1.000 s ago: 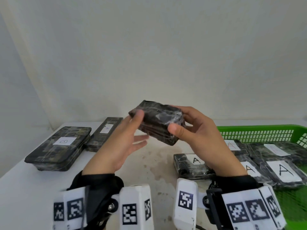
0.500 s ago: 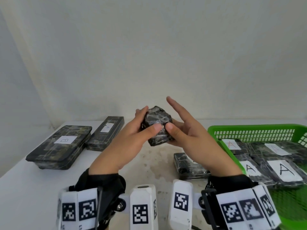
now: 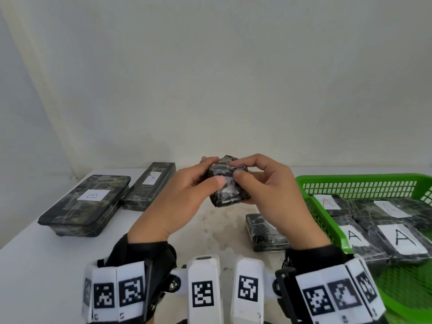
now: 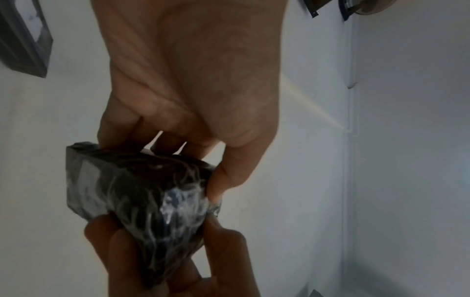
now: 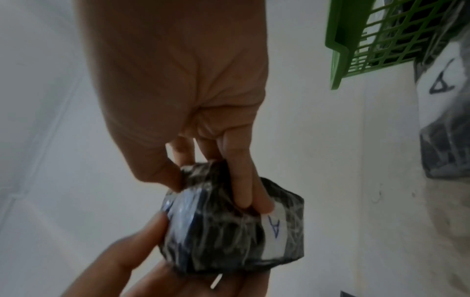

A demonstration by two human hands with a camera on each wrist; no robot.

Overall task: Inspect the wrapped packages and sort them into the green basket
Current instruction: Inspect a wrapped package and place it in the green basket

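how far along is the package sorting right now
Done: at least four A-labelled packages lie in the green basket. In hand: the left hand and right hand both grip a small wrapped package; the right wrist view shows its A label. Left: one package beside the basket, plus the B-labelled box and a long A-labelled box on the table.

Both hands raised above the table [image 3: 35, 265]: left hand [image 3: 177, 204] and right hand [image 3: 271, 199] curled, thumbs nearly meeting.
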